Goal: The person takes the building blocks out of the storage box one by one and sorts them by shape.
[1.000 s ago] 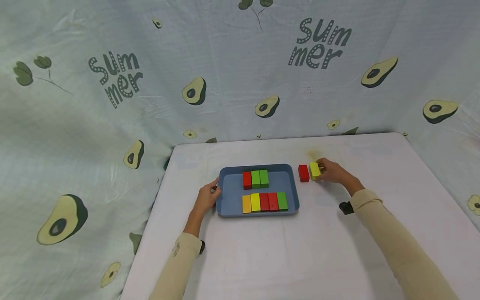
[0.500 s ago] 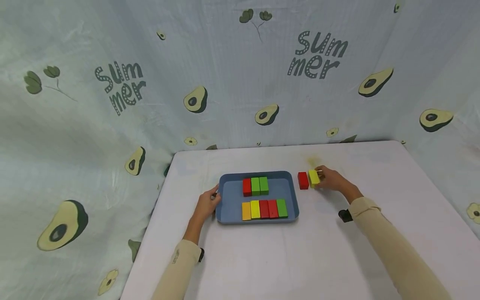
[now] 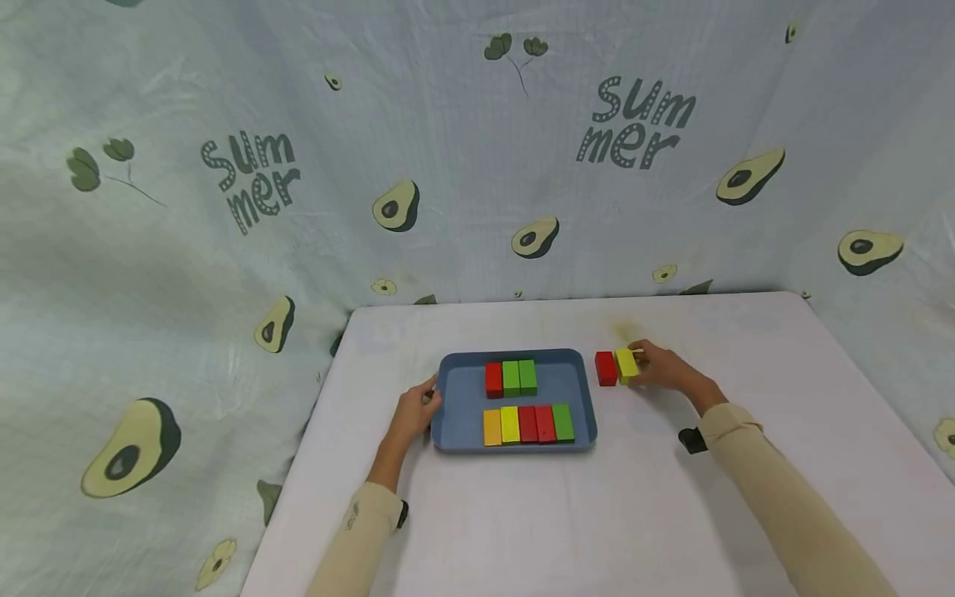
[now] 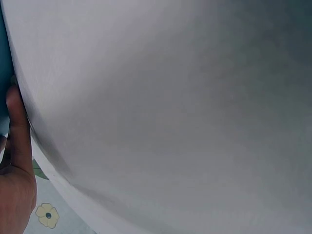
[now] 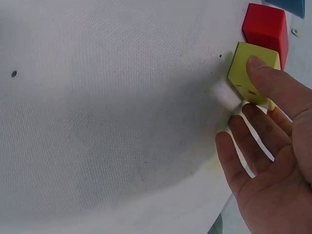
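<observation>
A blue-grey tray [image 3: 457,427] lies on the table with two rows of coloured blocks in it. At its left side my left hand [image 3: 408,412] touches the rim; in the left wrist view a straight finger [image 4: 19,131] lies along the tray's outer wall [image 4: 5,63]. Right of the tray, a red block [image 3: 606,369] stands with a yellow block [image 3: 627,366] beside it. My right hand [image 3: 664,369] pinches the yellow block; the right wrist view shows the thumb on its face and a finger partly hidden behind it. The other fingers hold nothing.
The tray's back row has a red block [image 3: 494,380] and two green blocks [image 3: 519,378]. Its front row runs orange [image 3: 492,428], yellow, two reds and green. White cloth covers the table [image 3: 515,522]; a printed curtain [image 3: 462,149] hangs behind and at the sides.
The head view has tilted, so the scene sits lower in the frame. Both hands, the tray and the blocks keep nearly the same places relative to one another.
</observation>
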Tool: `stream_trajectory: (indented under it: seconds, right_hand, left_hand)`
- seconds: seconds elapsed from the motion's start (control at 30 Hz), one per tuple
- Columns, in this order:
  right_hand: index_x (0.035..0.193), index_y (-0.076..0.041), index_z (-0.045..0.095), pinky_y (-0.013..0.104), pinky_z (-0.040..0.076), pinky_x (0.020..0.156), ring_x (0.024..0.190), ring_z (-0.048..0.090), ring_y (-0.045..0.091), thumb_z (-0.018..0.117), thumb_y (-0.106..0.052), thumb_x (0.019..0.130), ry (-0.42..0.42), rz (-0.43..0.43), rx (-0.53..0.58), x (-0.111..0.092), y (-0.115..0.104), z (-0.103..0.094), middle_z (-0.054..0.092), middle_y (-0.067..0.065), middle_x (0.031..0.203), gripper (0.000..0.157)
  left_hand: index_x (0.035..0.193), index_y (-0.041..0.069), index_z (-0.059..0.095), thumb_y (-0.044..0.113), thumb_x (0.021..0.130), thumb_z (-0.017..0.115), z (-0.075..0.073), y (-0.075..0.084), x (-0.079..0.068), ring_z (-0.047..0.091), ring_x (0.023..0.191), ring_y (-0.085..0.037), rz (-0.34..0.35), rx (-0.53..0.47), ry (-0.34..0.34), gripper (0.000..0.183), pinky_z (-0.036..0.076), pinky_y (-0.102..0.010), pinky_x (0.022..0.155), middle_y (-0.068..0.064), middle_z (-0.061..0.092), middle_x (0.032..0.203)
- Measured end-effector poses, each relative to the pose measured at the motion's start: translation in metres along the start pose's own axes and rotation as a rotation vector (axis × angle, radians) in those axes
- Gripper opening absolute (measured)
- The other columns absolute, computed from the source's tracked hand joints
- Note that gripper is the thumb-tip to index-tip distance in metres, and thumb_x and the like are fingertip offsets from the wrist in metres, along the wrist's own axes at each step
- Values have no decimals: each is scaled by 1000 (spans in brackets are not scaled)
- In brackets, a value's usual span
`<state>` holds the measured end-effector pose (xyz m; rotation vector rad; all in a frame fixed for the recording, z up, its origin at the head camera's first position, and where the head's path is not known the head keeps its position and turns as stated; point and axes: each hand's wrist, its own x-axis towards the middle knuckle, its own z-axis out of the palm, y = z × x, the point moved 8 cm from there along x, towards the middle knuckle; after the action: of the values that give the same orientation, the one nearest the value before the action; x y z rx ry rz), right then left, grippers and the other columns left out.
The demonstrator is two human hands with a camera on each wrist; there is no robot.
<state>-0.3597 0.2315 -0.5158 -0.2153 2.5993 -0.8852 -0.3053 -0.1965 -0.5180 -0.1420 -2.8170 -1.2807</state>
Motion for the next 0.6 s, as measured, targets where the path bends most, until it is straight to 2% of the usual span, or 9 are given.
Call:
stream_trajectory:
  seconds: [0.2,0.37,0.6]
  right_hand:
    - [142,5,26,57,30,99,124,34,45,71,-14,83,-2,-1,-13,-6,4,6,34,32,139,76]
    - [146,5,19,59,28,99,127,31,46,70,-16,84,0,1,-43,-5,7,6,33,32,140,83]
    - [146,7,18,61,24,100,128,27,47,72,-16,82,9,1,-64,-3,5,3,33,31,140,86]
  left_hand:
    - [136,1,49,10,92,53,5,-1,-4,46,54,-12,-5,-5,-11,45,39,-28,49,-11,63,88]
    - [136,1,49,9,91,54,4,0,-4,45,54,-12,-3,-9,-10,46,39,-29,49,-10,62,89]
    - [136,2,49,10,92,53,0,1,-1,46,53,-13,1,-8,-3,45,38,-27,48,-9,62,88]
